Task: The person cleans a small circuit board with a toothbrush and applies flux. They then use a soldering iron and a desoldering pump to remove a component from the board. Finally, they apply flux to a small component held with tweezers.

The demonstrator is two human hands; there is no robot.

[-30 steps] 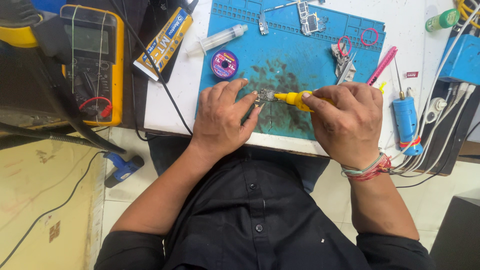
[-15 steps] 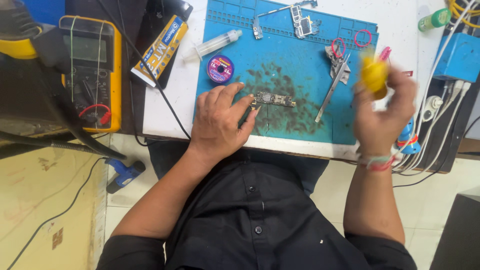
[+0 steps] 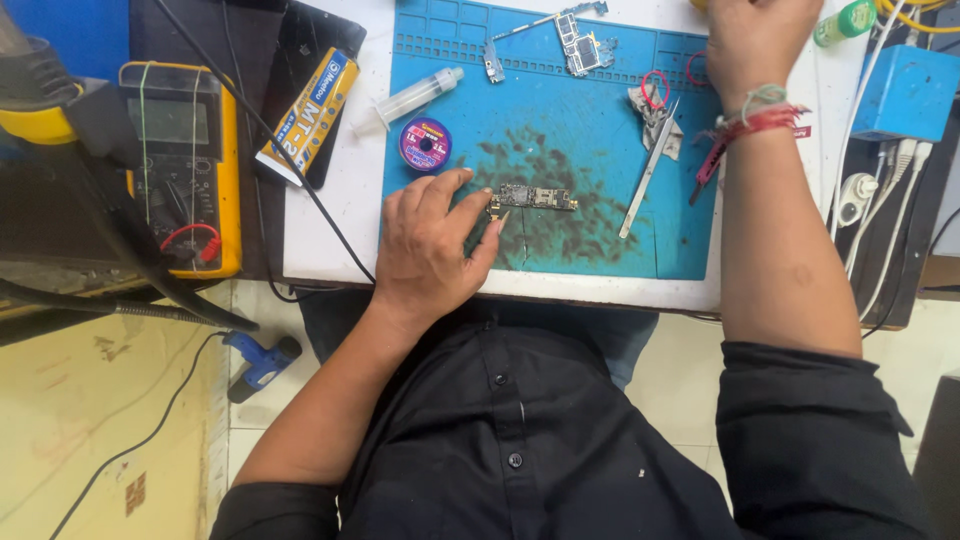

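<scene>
A single head-worn camera looks steeply down from above the person's chest, close over the white worktop [image 3: 345, 215] with its blue rubber repair mat [image 3: 560, 120]. The far worktop edge is cropped; floor shows at left.

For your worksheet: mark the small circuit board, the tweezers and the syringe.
small circuit board [image 3: 533, 197], head view, middle of the board.
tweezers [image 3: 648, 170], head view, mid-shaft.
syringe [image 3: 415, 97], head view, barrel.

Right hand [image 3: 755, 45] fingers beyond the top edge, grasp unseen
</scene>
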